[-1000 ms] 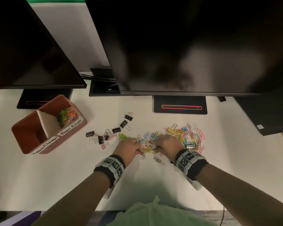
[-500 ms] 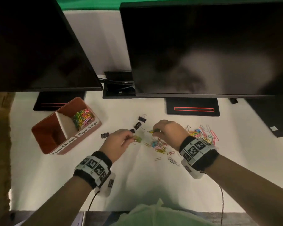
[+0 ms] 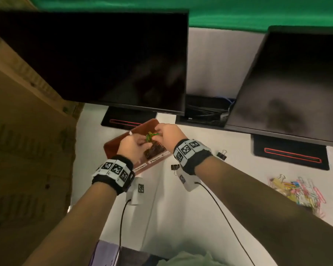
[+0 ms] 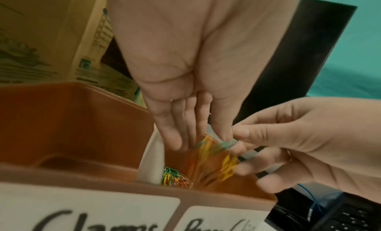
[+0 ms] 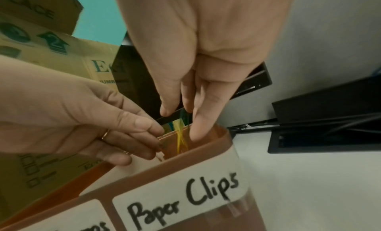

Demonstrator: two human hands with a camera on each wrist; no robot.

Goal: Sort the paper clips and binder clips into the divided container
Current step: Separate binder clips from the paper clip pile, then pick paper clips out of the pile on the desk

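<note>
- Hovering together above the brown divided container, both hands meet over its "Paper Clips" compartment
- Left hand has fingers straight and loose, gripping nothing
- Right hand pinches green and yellow paper clips
- More clips lie well right on the white table

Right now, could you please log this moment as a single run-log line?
phase: dropping paper clips | left hand: above container | right hand: over Paper Clips section | pile: remains on desk
</note>
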